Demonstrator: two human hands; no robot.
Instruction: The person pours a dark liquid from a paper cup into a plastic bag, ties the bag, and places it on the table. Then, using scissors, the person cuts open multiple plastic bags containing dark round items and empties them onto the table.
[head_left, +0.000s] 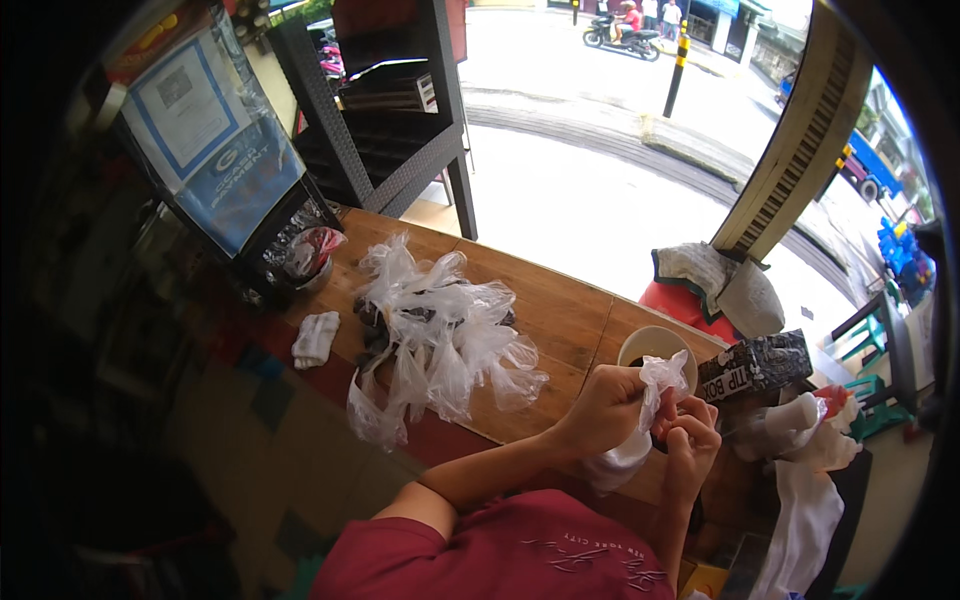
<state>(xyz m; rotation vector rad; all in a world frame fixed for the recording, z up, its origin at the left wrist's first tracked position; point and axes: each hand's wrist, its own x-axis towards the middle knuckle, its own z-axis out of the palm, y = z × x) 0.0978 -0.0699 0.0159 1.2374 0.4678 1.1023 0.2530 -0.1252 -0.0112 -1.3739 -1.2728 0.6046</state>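
Near the table's right end, my left hand (611, 409) is closed on the gathered top of a translucent plastic bag (654, 382). My right hand (691, 439) is beside it with fingers bent at the bag's neck; part of its grip is hidden. The lower part of the bag hangs below my left hand. Behind both hands stands a cream round container (656, 343) with something dark inside. To the left, a pile of knotted clear plastic bags (450, 330) with dark contents lies on the wooden table (570, 322). A folded white cloth (316, 340) rests left of the pile.
A black box marked as a tip box (757, 365) stands right of the container. A payment sign (214, 135) and a small bag-lined container (311, 259) are at the left. Beyond the table's far edge are a dark rack (405, 180), a post (795, 127) and grey cloths on something red.
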